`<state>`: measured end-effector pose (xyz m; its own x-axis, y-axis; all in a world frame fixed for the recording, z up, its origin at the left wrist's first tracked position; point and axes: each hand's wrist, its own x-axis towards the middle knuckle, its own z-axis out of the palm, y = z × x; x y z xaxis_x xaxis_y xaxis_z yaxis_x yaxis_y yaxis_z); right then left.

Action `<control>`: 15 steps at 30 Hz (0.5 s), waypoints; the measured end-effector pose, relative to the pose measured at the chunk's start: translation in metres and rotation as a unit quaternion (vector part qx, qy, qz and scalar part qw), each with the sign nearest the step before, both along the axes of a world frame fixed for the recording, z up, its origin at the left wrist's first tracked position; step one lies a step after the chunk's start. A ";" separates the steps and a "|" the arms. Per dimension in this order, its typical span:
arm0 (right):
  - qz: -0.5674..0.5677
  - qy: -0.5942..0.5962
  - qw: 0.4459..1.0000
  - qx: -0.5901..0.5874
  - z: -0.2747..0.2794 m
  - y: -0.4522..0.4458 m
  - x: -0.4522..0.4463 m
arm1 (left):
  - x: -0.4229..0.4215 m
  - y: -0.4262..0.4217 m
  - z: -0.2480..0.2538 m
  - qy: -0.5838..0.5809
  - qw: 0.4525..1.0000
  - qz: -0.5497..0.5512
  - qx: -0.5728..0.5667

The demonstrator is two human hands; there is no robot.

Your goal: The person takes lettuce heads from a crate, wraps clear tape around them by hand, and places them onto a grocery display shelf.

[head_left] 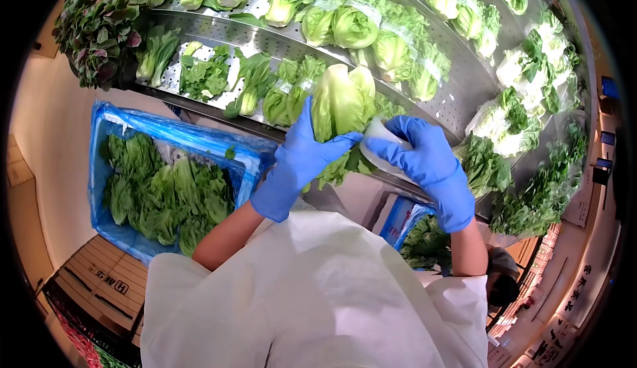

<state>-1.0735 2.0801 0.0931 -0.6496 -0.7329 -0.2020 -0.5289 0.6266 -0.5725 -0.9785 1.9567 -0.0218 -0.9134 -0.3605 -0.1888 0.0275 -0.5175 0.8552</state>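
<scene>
In the head view, my left hand (298, 159), in a blue glove, is closed around the lower part of a pale green head of lettuce (343, 99), which stands upright with its cut end up. My right hand (428, 162), also gloved in blue, grips a white rounded roll (379, 144) that looks like wrapping film. The roll is close beside the lettuce, near my left thumb. Behind them, banded lettuce heads (355, 24) lie on the perforated metal shelf (458, 99).
A blue-lined crate (176, 139) with loose leafy lettuce stands at left. Another box of greens (424, 242) sits below my right arm. Bok choy (283, 0), napa cabbages (517, 112) and red-green leaves (99, 29) fill the tiered display. A person (502, 278) is partly visible at right.
</scene>
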 end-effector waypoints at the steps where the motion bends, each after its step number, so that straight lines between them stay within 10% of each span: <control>1: -0.030 -0.063 0.994 0.081 -0.005 0.002 -0.010 | -0.001 -0.003 0.000 -0.030 0.995 -0.010 -0.100; 3: -0.093 -0.186 0.975 0.083 0.008 0.001 -0.016 | -0.003 -0.010 0.004 -0.056 0.978 -0.024 -0.201; 8: -0.093 -0.430 0.898 -0.014 0.006 0.040 -0.033 | 0.003 -0.029 0.000 -0.082 0.966 -0.081 0.229; 15: -0.046 -0.449 0.885 0.112 -0.031 0.088 -0.021 | -0.002 -0.029 0.001 -0.152 0.934 -0.256 0.196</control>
<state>-1.0943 2.1680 0.0616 -0.2089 -0.5611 -0.8010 0.1351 0.7946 -0.5919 -0.9805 1.9273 -0.0208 -0.8300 0.2596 -0.4937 -0.5225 -0.6717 0.5252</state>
